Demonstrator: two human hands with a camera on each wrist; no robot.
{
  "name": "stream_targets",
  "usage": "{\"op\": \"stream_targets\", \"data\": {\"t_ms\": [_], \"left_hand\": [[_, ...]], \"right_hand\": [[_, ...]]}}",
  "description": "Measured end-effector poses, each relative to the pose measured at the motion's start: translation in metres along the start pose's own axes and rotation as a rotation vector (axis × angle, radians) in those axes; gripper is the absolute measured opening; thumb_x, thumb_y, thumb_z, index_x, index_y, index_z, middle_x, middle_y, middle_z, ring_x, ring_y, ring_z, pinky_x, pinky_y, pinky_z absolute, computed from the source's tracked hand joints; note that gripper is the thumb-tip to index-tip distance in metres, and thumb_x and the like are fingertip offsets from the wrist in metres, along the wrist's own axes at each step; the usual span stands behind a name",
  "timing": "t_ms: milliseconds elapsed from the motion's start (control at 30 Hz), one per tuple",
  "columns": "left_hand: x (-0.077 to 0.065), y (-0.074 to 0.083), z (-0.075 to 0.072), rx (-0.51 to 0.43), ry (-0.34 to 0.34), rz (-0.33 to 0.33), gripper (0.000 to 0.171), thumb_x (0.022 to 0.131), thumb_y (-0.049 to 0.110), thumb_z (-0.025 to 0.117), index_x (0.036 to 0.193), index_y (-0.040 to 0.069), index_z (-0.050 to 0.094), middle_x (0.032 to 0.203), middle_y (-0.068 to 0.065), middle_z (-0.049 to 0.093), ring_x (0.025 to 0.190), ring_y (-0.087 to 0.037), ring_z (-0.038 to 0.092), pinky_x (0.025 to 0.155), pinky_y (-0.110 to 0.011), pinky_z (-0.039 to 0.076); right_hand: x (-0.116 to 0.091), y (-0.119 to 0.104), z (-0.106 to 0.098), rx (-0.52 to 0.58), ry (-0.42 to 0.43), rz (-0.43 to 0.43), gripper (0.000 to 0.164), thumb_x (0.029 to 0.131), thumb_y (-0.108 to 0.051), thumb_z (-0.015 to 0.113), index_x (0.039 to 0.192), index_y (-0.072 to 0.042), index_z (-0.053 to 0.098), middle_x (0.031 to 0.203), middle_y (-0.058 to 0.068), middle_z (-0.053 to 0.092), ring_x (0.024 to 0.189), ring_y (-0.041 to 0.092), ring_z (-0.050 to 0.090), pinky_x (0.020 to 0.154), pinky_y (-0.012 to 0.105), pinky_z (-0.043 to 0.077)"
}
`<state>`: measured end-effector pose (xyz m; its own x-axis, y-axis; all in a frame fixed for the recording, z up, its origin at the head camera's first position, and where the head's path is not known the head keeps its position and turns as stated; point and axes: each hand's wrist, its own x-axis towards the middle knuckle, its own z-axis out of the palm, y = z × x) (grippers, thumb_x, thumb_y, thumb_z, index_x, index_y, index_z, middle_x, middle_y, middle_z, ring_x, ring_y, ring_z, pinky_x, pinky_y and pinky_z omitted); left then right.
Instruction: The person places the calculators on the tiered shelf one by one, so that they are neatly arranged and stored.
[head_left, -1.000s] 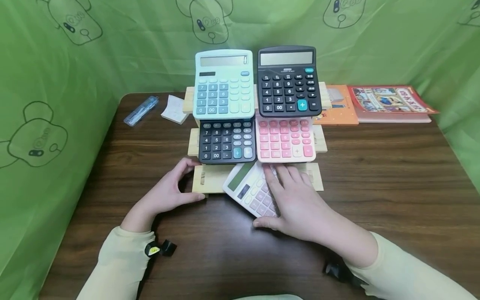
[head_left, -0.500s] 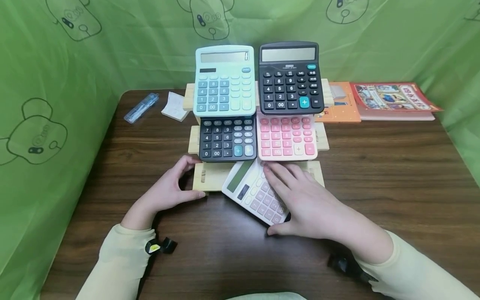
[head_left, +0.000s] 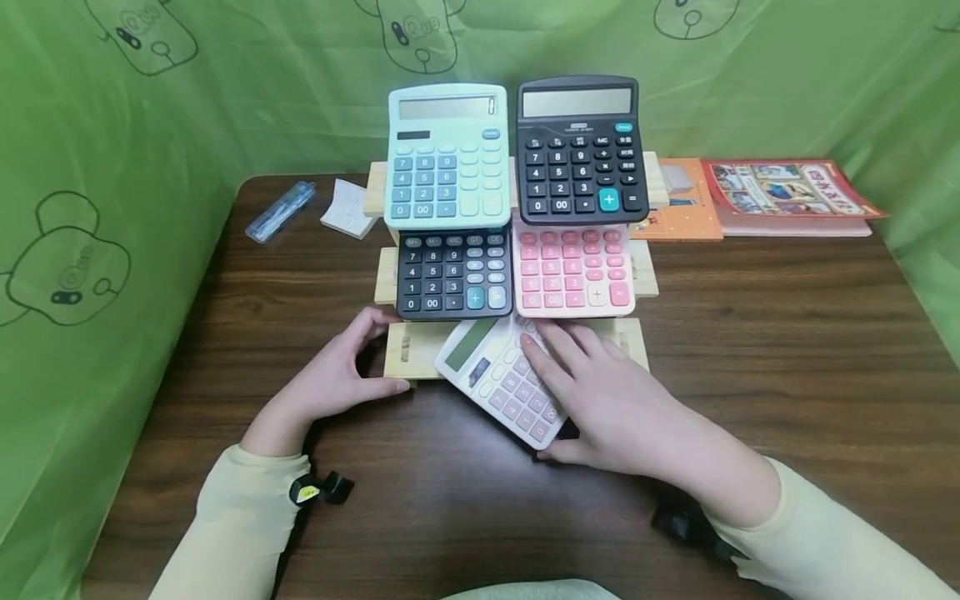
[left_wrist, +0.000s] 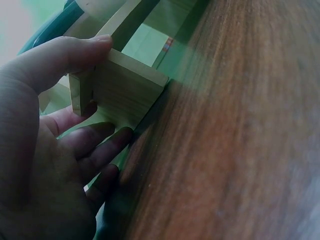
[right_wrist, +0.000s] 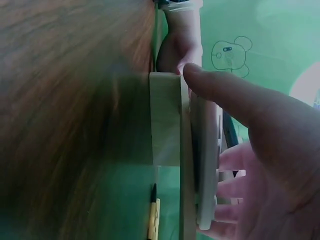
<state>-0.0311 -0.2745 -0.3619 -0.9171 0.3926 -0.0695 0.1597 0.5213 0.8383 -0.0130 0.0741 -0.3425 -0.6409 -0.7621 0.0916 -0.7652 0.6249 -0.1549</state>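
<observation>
A pale pinkish-white calculator lies slanted on the lowest tier of a stepped wooden rack, its lower part jutting over the front edge. My right hand holds it, fingers over the keys and thumb at its lower edge. In the right wrist view the calculator's edge shows above the wooden plank. My left hand grips the left end of that tier; the left wrist view shows the thumb in front of the wood and a finger behind. The other keys are hidden under my right hand.
A dark calculator and a pink one fill the middle tier. A mint calculator and a black one stand on top. Behind lie a clear blue case, white paper and booklets.
My right hand has shifted right and down along the calculator, uncovering more keys. The calculator has since slid slightly left. My left hand keeps its hold on the rack.
</observation>
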Motion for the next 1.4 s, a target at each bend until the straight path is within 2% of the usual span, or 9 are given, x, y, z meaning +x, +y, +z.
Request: {"op": "stream_targets", "data": {"t_ms": [300,533,733,933,1400], "left_hand": [[-0.002,0.002,0.000,0.010,0.001,-0.036,0.065,0.074,0.008,0.083,0.125,0.010,0.042,0.125,-0.005,0.056,0.122,-0.021,0.047,0.107,-0.049,0.030],[-0.005,0.001,0.003,0.013,-0.013,-0.044,0.065,0.075,0.009,0.083,0.124,0.011,0.042,0.125,-0.004,0.055,0.120,-0.021,0.048,0.105,-0.050,0.032],[-0.004,-0.001,0.002,0.008,-0.004,-0.022,0.064,0.075,0.010,0.084,0.123,0.012,0.042,0.123,-0.002,0.056,0.118,-0.019,0.048,0.104,-0.049,0.033],[-0.005,-0.006,0.002,-0.012,-0.006,0.016,0.064,0.074,0.008,0.084,0.123,0.010,0.043,0.121,-0.001,0.059,0.114,-0.016,0.049,0.100,-0.045,0.034],[-0.001,-0.005,0.000,-0.032,-0.025,0.056,0.064,0.075,0.006,0.083,0.124,0.007,0.042,0.123,-0.002,0.060,0.117,-0.015,0.049,0.101,-0.048,0.033]], "right_hand": [[0.012,-0.014,0.009,0.004,0.134,0.068,0.102,0.076,-0.068,0.067,0.146,0.000,0.037,0.141,0.020,0.037,0.113,0.036,0.043,0.094,0.049,0.039],[0.012,-0.022,0.012,0.048,0.204,0.038,0.067,0.082,-0.045,0.073,0.133,-0.006,0.055,0.134,0.018,0.045,0.102,0.031,0.054,0.084,0.045,0.047],[0.014,-0.024,0.014,0.082,0.268,0.009,0.049,0.085,-0.037,0.073,0.124,-0.009,0.061,0.126,0.013,0.051,0.091,0.026,0.060,0.075,0.041,0.051],[0.018,-0.025,0.016,0.108,0.247,-0.045,0.047,0.087,-0.030,0.071,0.127,-0.009,0.061,0.128,0.012,0.050,0.096,0.025,0.061,0.075,0.040,0.053],[0.024,-0.021,0.019,0.131,0.255,-0.015,0.046,0.088,-0.031,0.072,0.129,-0.012,0.061,0.132,0.010,0.046,0.105,0.025,0.057,0.076,0.040,0.053]]}}
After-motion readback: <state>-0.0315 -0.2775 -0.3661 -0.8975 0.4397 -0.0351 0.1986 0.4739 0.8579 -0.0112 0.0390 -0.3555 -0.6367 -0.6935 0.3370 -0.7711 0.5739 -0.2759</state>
